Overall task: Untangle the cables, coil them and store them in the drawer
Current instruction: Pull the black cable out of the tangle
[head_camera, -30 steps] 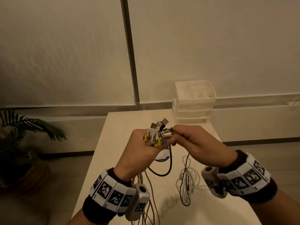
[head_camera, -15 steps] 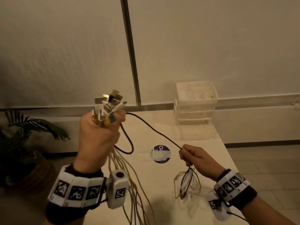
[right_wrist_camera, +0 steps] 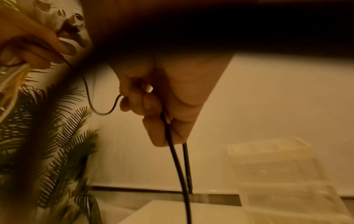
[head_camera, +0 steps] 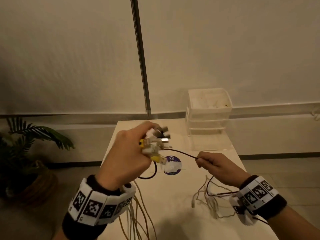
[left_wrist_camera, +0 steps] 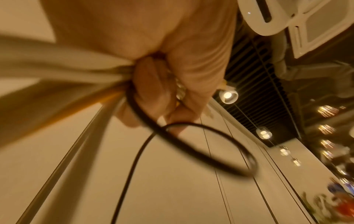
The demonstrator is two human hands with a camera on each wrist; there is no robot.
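Centrally in the head view: left hand [head_camera: 128, 156] raised above the table [head_camera: 173, 196], fingers curled tight round a bunch of plugs [head_camera: 155, 144], white, grey and yellow, fanned out toward the right. Below that fist, pale cables [head_camera: 138, 213] hanging down past the wrist to the bottom edge of the frame. Right of centre: right hand [head_camera: 216, 165], also above the table, pinching a black cable [head_camera: 181, 152] between thumb and fingertips. Black cable stretched from the plug bunch across to the pinch, with a loose loop drooping under the left fist. Lower right: more pale and dark cable [head_camera: 207, 200] lying in a tangle on the table, near the right wrist. Middle of the table, between the hands: round purple sticker [head_camera: 173, 165] with white tape over it. Upper right of the table, at its far edge: white drawer unit [head_camera: 209, 116], top tray holding small pale items, too blurred to identify. Left edge of the frame: potted palm [head_camera: 31, 149] on the floor. Left wrist view: fist closed on the pale cables, black loop [left_wrist_camera: 201, 151] hanging below the fingers. Right wrist view: black cable running down out of the pinch toward the table.
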